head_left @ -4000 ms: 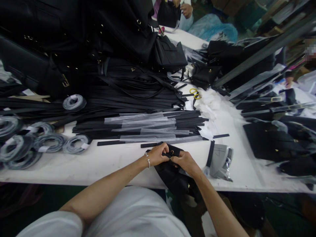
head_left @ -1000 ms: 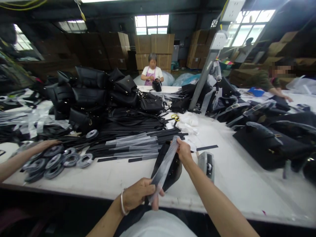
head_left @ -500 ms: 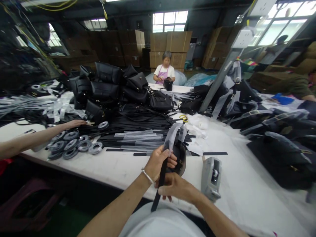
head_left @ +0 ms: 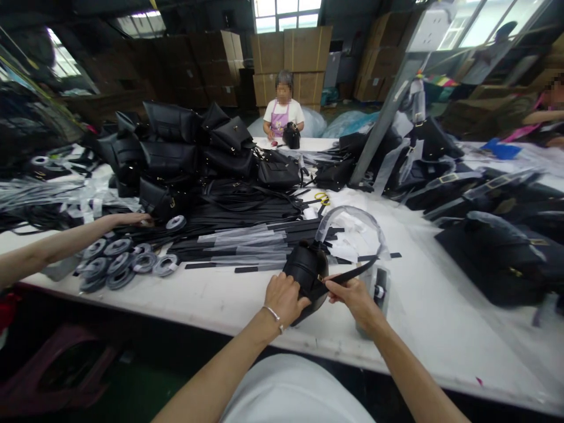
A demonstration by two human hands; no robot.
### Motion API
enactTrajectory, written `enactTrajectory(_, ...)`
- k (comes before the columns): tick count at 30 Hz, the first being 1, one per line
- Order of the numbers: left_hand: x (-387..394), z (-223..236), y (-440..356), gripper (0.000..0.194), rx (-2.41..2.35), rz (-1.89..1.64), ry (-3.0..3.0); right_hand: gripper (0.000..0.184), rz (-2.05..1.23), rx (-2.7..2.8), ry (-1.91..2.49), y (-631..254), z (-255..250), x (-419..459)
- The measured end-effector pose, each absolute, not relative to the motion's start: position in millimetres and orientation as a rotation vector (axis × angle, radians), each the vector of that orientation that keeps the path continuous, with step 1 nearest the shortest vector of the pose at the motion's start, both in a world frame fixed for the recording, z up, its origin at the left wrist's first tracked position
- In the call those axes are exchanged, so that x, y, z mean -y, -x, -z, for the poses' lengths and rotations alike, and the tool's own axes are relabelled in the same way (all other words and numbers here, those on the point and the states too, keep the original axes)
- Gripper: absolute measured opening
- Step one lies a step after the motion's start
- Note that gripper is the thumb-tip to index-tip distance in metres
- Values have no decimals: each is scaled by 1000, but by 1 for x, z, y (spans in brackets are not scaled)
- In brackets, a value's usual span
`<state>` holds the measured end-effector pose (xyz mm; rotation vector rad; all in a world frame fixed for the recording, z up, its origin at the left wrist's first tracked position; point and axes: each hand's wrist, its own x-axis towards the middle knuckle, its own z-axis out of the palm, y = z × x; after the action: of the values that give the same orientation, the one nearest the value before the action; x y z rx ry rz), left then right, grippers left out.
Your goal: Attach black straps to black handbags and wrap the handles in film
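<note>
A small black handbag point(head_left: 302, 265) stands tilted at the table's front edge. My left hand point(head_left: 284, 299) is closed on its near side, thumb towards the middle. The bag's black strap point(head_left: 356, 270) loops up and over to the right, its upper part wrapped in clear plastic film point(head_left: 352, 212). My right hand point(head_left: 352, 298) pinches the strap beside the bag's gold buckle point(head_left: 320, 278). Just behind my right hand is a grey tape dispenser point(head_left: 379, 288), partly covered by the strap and hand.
Black straps point(head_left: 247, 244), some film-wrapped, lie beyond the bag, with yellow-handled scissors point(head_left: 322, 198) behind. Coiled grey rolls point(head_left: 118, 264) sit left, near another person's arm point(head_left: 79, 235). Black bags pile at the back point(head_left: 171, 153) and right point(head_left: 497, 252). A metal post point(head_left: 383, 111) rises behind; a person point(head_left: 282, 111) sits opposite.
My left hand has moved from the strap down onto the bag. My right hand has shifted right and up with the strap, which now arches to the right. The view has tipped down slightly.
</note>
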<state>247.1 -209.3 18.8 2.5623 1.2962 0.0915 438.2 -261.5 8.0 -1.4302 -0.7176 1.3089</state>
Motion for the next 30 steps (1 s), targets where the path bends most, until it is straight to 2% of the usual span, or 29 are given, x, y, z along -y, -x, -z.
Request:
enactTrajectory(2, 211, -15, -254, 31, -1295, -72, -2594, 38, -1305, 657, 1444, -437, 1, 262)
enactTrajectory(7, 208, -9, -248, 12, -1309, -170, -2261, 41, -1340, 491, 1376, -435, 10, 267)
enactTrajectory(12, 214, -5, -228, 17, -1157, -388, -1840, 38, -1393, 344, 1224, -434, 7, 265)
enactTrajectory(19, 212, -1, -218, 21, -1113, -417, -1665, 34, -1351, 179, 1182, -438, 13, 257)
enactTrajectory(23, 211, -13, -213, 17, -999, -560, -1688, 32, -1414, 134, 1155, -435, 15, 258)
enactTrajectory(30, 214, -42, -218, 18, -1020, -558, -1550, 28, -1474, 143, 1100, -425, 5, 254)
